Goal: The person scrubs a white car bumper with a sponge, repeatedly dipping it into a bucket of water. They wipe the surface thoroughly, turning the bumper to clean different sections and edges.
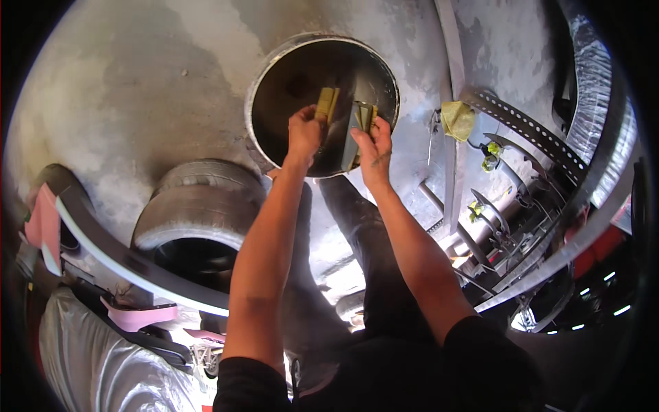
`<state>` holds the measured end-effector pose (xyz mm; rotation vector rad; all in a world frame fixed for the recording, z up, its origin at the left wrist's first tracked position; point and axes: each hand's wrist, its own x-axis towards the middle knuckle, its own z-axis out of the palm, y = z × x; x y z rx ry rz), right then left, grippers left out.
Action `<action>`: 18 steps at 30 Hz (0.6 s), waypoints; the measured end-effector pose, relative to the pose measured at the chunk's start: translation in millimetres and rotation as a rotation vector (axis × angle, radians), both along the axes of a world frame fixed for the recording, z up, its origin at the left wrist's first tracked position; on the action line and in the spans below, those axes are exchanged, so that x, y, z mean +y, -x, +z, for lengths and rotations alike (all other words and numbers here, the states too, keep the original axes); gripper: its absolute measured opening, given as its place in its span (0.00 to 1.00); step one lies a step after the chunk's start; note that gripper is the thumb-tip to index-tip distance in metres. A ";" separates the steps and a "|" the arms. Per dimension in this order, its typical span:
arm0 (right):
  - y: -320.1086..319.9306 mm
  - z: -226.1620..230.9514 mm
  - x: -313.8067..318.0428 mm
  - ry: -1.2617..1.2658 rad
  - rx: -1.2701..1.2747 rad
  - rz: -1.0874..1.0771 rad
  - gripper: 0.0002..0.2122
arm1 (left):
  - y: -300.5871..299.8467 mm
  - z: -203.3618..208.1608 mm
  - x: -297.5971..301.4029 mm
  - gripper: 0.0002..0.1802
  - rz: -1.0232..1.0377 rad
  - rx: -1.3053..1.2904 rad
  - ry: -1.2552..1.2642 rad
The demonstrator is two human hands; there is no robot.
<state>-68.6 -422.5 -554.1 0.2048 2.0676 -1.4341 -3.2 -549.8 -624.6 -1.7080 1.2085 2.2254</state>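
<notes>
Over a round dark basin both hands are at work, side by side. My left hand is closed around a yellow folded sheet that looks like sandpaper. Its lower end is hidden by the fingers. To the right of it, my right hand grips a long flat grey piece, tilted upright, with more yellow sheet-like material showing at its top edge. The thumb lies on the grey face; the fingers behind are partly hidden. The basin's inside is dark, and I cannot tell what is in it.
A worn tyre lies left of my legs, beside a long curved dark panel. At right stand a perforated metal strip, a yellow cloth on a vertical bar, and several metal parts. Silver sheeting fills the lower left.
</notes>
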 end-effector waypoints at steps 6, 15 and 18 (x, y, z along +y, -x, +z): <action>12.9 103.1 -29.3 0.256 -0.321 -0.003 0.25 | -19.8 135.4 -6.6 0.29 -0.065 0.371 0.182; -28.8 235.7 -38.5 0.273 0.013 0.149 0.33 | -39.3 306.2 -24.8 0.26 -0.280 0.633 0.533; -20.2 335.8 -40.9 0.175 0.180 0.319 0.33 | -41.0 348.7 -34.9 0.25 -0.276 0.726 0.468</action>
